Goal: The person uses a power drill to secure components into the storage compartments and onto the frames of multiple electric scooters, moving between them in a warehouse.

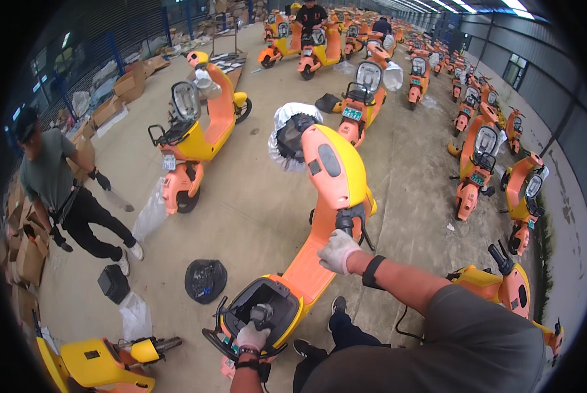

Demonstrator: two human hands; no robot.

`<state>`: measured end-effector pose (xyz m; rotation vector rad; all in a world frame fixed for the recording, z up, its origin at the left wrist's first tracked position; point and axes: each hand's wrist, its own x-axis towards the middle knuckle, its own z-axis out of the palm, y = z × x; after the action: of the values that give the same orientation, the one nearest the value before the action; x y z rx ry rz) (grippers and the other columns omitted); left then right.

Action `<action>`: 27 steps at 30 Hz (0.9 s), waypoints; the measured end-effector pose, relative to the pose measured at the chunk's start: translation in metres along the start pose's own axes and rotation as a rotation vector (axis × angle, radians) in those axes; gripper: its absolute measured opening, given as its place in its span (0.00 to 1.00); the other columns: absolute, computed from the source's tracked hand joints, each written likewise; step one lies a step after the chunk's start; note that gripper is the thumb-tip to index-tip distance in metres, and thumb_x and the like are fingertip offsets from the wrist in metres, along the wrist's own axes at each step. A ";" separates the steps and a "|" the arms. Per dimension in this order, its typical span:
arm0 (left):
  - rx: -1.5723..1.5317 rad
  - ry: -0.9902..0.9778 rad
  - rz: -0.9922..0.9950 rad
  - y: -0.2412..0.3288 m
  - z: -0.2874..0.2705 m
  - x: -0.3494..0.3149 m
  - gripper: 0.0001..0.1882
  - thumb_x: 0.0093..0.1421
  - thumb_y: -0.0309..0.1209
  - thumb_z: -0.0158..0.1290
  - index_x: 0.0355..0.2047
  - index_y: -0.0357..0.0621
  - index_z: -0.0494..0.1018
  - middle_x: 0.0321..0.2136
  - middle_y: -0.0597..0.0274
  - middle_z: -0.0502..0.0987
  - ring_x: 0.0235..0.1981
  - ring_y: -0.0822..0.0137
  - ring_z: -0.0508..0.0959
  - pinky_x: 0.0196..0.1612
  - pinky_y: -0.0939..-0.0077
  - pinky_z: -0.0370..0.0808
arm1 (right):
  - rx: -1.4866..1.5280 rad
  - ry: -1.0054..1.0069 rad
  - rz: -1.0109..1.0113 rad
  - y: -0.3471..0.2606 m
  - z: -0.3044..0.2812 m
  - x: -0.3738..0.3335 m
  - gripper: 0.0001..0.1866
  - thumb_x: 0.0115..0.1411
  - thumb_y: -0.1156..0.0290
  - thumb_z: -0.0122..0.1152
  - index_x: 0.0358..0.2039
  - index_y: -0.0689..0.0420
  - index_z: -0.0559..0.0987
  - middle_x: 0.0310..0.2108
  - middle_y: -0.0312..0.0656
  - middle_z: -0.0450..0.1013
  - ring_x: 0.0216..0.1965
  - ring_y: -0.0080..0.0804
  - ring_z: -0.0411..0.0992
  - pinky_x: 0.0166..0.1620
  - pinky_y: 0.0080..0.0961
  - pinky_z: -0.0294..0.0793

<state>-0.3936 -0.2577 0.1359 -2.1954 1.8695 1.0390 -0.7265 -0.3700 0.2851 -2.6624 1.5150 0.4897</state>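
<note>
An orange and yellow electric scooter (pixel 306 262) stands in front of me, its seat compartment (pixel 238 308) uncovered. My right hand (pixel 338 252), in a whitish glove, is closed around the black handlebar grip (pixel 346 223). Over the open compartment, my gloved left hand (pixel 253 337) is closed on a dark grey tool-like object (pixel 262 314); its exact kind is unclear. A white plastic cover (pixel 287 160) wraps the scooter's far handlebar end.
At left a person (pixel 64 177) in dark gloves stands near cardboard boxes (pixel 31 262). A black plastic bag (pixel 205 281) and a dark box (pixel 113 284) lie on the floor. Parked scooters (pixel 201 131) stand ahead and in rows at right (pixel 480 157); a yellow scooter (pixel 97 360) is at lower left.
</note>
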 end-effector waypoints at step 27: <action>-0.573 0.140 -0.037 -0.013 0.055 -0.051 0.26 0.47 0.44 0.59 0.37 0.33 0.73 0.33 0.40 0.77 0.39 0.45 0.76 0.43 0.60 0.72 | -0.101 0.120 0.065 0.009 -0.018 -0.005 0.14 0.54 0.55 0.52 0.20 0.49 0.76 0.22 0.41 0.75 0.29 0.40 0.73 0.42 0.34 0.64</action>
<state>-0.4073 -0.1858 0.1162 -2.6437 1.7280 1.6155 -0.7323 -0.3736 0.3049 -2.7724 1.6562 0.4277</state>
